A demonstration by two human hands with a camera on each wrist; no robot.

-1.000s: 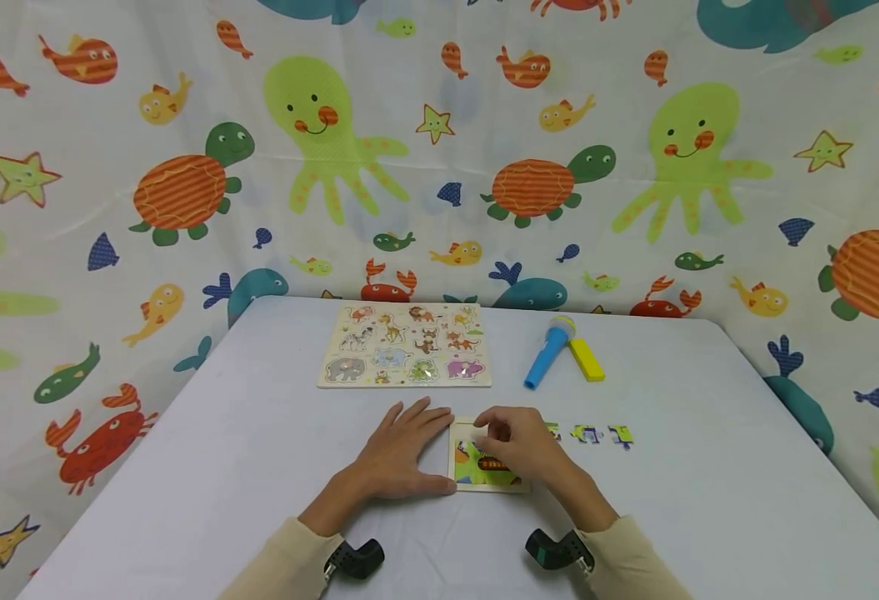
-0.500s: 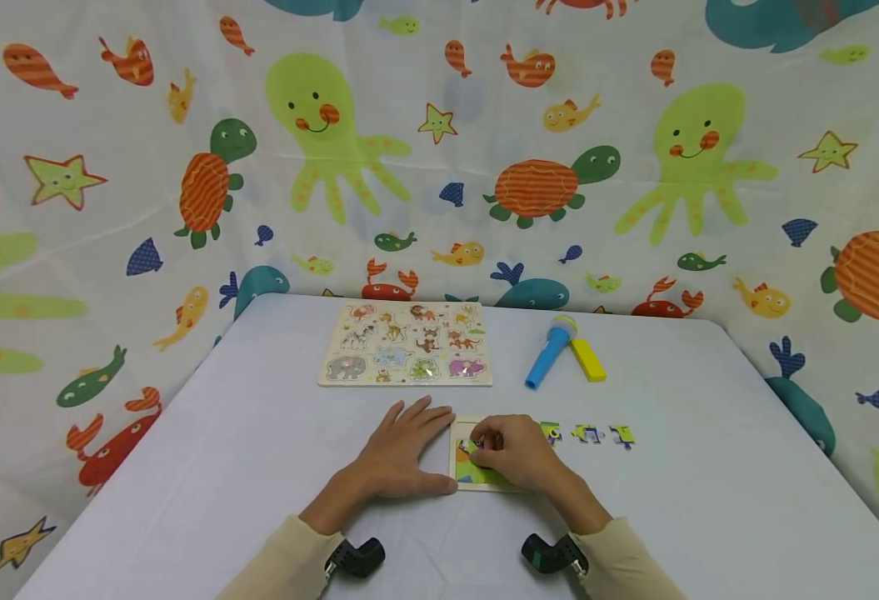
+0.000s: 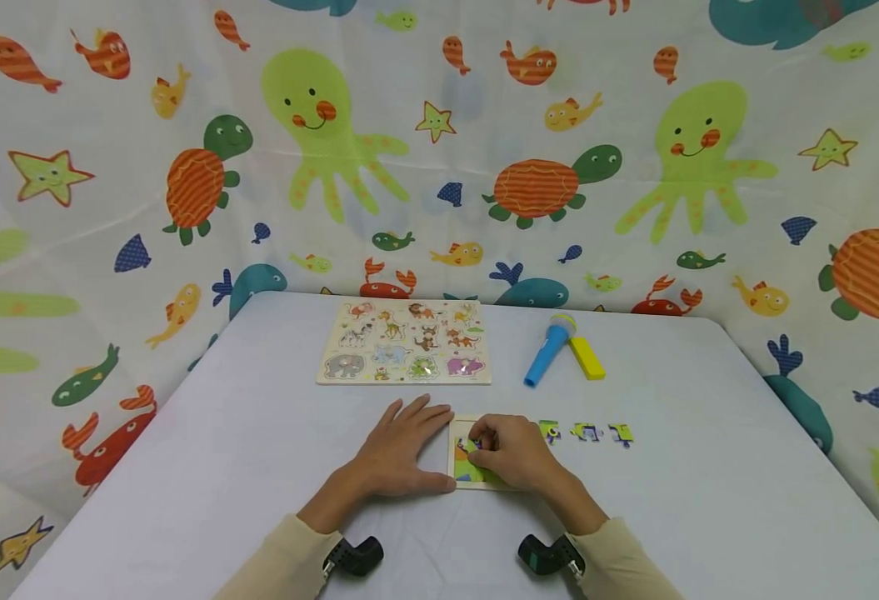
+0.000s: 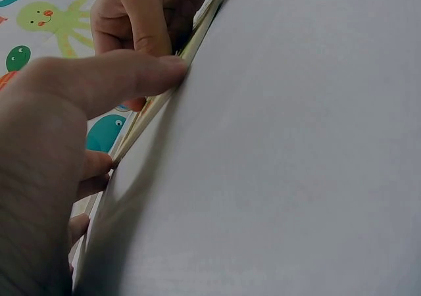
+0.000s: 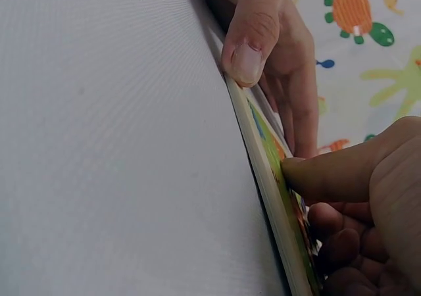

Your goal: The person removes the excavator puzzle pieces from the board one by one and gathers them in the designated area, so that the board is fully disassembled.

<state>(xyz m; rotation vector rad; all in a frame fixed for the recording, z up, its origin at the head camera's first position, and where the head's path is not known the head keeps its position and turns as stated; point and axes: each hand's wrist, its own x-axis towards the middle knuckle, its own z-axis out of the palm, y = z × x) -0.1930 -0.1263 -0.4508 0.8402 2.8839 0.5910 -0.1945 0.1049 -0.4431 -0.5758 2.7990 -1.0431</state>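
Note:
A small wooden jigsaw puzzle (image 3: 463, 473) in a pale frame lies flat on the table, its picture mostly green. My left hand (image 3: 404, 447) is spread beside it, thumb at the near left corner and fingertips along the left edge. In the left wrist view the left thumb (image 4: 154, 74) lies against the frame's rim. Over the middle of the puzzle, my right hand (image 3: 512, 450) has curled fingers and pinches a small puzzle piece (image 3: 471, 445) low on the picture; the hand hides much of it. The right thumb (image 5: 316, 175) touches the picture's surface in the right wrist view.
Three loose puzzle pieces, the middle one (image 3: 586, 432) among them, lie in a row right of the puzzle. Farther back are an animal peg board (image 3: 407, 342), a blue toy microphone (image 3: 548, 353) and a yellow block (image 3: 586, 358). A sea-animal cloth (image 3: 439, 183) hangs behind the table.
My right hand has shifted slightly left and lower over the puzzle, uncovering more of the nearest loose piece. It stays nearly still over the last half second. The left hand keeps its place.

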